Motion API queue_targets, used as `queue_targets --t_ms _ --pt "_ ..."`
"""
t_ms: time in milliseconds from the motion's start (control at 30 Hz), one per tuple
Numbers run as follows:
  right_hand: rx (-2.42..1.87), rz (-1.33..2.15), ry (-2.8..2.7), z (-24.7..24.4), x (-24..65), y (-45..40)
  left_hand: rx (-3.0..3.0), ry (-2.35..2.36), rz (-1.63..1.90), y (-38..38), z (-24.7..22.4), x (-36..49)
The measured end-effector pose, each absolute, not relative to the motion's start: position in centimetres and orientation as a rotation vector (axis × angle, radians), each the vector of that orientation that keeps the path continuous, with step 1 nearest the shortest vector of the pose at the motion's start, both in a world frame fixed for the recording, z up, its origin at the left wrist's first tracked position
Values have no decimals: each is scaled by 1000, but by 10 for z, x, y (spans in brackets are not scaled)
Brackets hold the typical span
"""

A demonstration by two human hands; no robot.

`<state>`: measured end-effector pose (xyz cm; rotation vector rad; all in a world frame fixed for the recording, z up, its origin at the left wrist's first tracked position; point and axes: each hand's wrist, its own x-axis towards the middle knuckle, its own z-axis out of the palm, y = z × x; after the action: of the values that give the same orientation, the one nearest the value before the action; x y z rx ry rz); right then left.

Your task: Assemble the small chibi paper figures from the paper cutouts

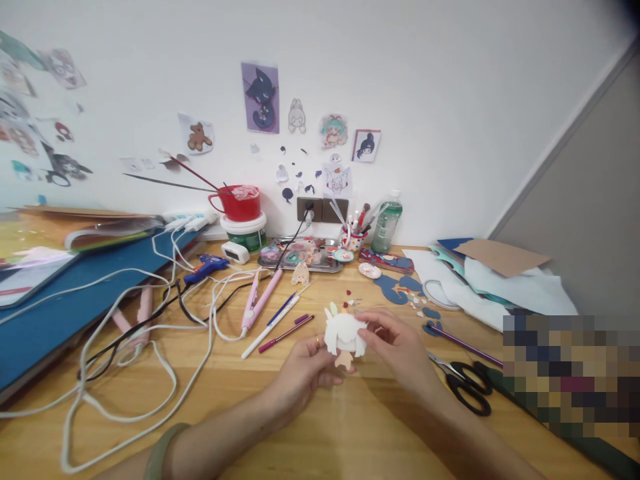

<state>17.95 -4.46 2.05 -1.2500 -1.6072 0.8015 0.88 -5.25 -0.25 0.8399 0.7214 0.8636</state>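
A small paper figure (345, 337) with white hair, upright ear-like pieces and a tan body is held up over the wooden table. My left hand (313, 363) grips its left side and lower part from behind, thumb at the front. At the figure's right edge, the thumb and fingertips of my right hand (393, 340) pinch the white hair. Just beyond the figure lie small red scraps (349, 293). Parts of my left fingers are hidden behind the paper.
Scissors (467, 387) and a purple pen (465, 345) lie right. Blue paper scraps (395, 290) are behind. A pink straightener (263, 300), pens (270, 327), a blue glue gun (206, 268) and white cables (203, 363) lie left. Behind stand a red cup (243, 205) and green bottle (387, 223).
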Motion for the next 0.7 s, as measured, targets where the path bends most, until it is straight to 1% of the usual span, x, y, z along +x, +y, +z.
queue_targets --t_ms 233,700 --pt "-1270 749 -1629 19 180 -44 826 726 864 -52 -3 9" --pt "-1250 760 -1641 14 180 -42 814 724 890 -53 -2 11"
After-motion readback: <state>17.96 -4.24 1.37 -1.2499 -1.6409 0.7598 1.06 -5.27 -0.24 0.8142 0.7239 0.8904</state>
